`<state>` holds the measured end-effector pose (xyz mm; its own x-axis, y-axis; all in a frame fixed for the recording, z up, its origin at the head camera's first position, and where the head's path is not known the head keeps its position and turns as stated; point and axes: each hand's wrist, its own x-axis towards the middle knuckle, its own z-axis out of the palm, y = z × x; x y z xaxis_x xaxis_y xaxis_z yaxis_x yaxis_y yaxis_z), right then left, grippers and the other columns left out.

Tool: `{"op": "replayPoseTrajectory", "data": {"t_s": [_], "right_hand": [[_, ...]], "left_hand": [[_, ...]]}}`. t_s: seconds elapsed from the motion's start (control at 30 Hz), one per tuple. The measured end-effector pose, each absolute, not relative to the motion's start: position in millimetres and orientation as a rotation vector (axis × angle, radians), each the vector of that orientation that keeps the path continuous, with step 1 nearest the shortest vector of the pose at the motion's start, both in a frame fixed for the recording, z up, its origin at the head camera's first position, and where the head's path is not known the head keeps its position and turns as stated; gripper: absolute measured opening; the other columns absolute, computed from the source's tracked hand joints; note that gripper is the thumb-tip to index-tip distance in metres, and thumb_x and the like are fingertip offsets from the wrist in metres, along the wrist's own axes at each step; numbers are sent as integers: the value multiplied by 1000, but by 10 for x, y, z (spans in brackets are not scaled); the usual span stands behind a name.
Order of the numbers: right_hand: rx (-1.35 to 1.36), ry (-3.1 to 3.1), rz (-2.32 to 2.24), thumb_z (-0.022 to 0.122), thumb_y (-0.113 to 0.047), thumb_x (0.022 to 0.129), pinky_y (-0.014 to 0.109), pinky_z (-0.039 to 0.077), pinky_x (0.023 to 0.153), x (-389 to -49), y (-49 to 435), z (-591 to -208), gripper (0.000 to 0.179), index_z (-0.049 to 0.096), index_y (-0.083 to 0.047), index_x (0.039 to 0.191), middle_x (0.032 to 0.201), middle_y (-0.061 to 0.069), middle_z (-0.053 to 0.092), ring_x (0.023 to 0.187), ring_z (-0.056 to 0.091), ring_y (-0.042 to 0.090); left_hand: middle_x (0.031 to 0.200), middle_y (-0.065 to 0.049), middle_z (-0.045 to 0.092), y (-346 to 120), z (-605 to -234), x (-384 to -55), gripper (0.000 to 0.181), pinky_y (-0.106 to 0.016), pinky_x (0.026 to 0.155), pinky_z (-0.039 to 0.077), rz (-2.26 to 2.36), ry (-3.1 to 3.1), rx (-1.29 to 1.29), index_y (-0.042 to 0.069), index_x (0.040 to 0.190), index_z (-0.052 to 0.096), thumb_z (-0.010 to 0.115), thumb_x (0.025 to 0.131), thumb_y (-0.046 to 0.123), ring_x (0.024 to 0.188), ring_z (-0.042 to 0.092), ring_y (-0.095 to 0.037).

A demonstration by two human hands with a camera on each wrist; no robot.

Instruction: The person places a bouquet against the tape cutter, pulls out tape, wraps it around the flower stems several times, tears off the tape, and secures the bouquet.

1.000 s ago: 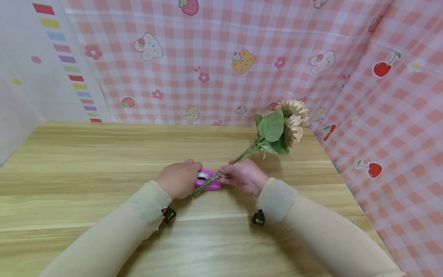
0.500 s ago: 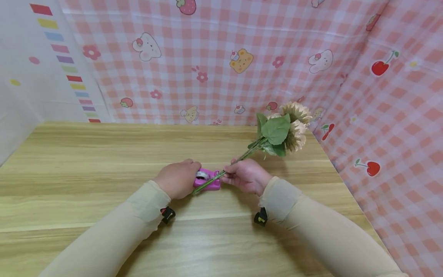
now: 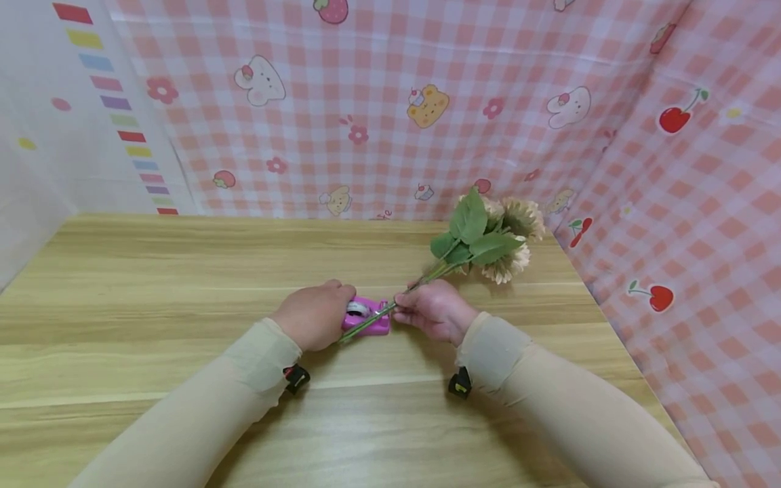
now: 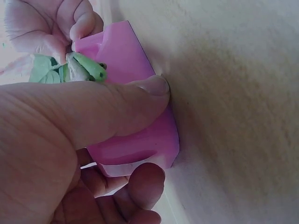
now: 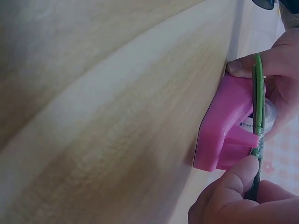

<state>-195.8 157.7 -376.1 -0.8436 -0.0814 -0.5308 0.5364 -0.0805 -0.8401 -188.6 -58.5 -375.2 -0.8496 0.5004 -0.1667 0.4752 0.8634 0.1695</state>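
Observation:
A pink tape dispenser [image 3: 373, 329] sits on the table, its clear tape roll [image 5: 269, 115] showing in the right wrist view. My left hand [image 3: 314, 315] grips its left end, thumb along one side [image 4: 126, 105] and fingers round the other. My right hand [image 3: 436, 312] pinches a bunch of artificial flowers by the green stems [image 3: 369, 322], just right of the dispenser. The stems slant across the dispenser's top, and their cut ends point toward the left hand. Green leaves [image 3: 470, 218] and pale cream blooms [image 3: 511, 263] spread out at the upper right.
The wood-grain table [image 3: 183, 271] runs back to a pink checked cloth [image 3: 378, 81] hung behind it. A similar cloth wall [image 3: 720, 224] borders the right side. Small black devices hang under both wrists.
The flower bunch has turned about its stems in my right hand: the leaves and blooms now lie differently and slightly lower. My left hand and the tape dispenser stay in place.

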Motion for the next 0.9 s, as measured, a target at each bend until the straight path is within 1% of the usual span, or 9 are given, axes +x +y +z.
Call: {"op": "replayPoseTrajectory", "data": {"t_s": [0.07,0.13,0.3,0.47,0.6,0.7,0.8,0.9], "right_hand": [[484,1787,-1964,57,10,100,25,61,71,-1960,1579,-3760,17,47,-3,106,86,10,68,74,65,18],[481,1795,-1958,58,9,100,26,61,71,-1963,1578,-3762,18,47,-3,108,85,9,68,73,65,17],[476,1821,-1954,59,10,99,26,61,69,-1962,1573,-3766,31,44,1,125,81,8,68,70,65,16],[423,1874,-1917,61,8,99,25,61,65,-1947,1583,-3770,27,49,4,123,77,8,68,67,65,15],[423,1888,-1910,62,7,99,24,61,65,-1942,1581,-3768,30,48,5,126,79,7,68,67,65,14],[444,1862,-1925,60,7,100,24,61,67,-1946,1566,-3760,26,47,3,122,82,8,66,70,64,15],[464,1826,-1934,57,6,101,24,60,70,-1953,1548,-3746,12,50,-1,108,85,9,65,73,64,15],[473,1792,-1937,56,4,101,24,60,71,-1968,1539,-3741,8,55,-2,96,85,9,65,72,63,15]], "left_hand": [[116,-9,65,-585,-3754,-1887,39,-42,82,60,178,2835,752,8,130,61,71,92,8,87,61,-20],[117,-9,65,-585,-3756,-1888,40,-42,82,60,178,2835,748,8,131,61,71,92,8,87,61,-20],[119,-10,65,-584,-3758,-1891,40,-43,84,61,179,2832,737,9,132,61,71,93,8,88,62,-21],[119,-10,65,-587,-3756,-1889,39,-44,84,61,179,2832,740,9,131,61,71,93,8,88,62,-21],[118,-10,65,-585,-3749,-1887,39,-43,84,61,178,2831,739,9,130,61,72,93,9,88,61,-21],[119,-10,65,-583,-3742,-1886,40,-43,84,60,182,2828,732,9,131,61,73,93,9,88,61,-21],[121,-10,65,-581,-3735,-1884,42,-43,84,60,184,2826,730,9,133,61,73,93,9,89,62,-21],[123,-11,66,-582,-3735,-1884,43,-43,85,61,183,2826,734,8,134,61,73,93,9,89,62,-21]]}}
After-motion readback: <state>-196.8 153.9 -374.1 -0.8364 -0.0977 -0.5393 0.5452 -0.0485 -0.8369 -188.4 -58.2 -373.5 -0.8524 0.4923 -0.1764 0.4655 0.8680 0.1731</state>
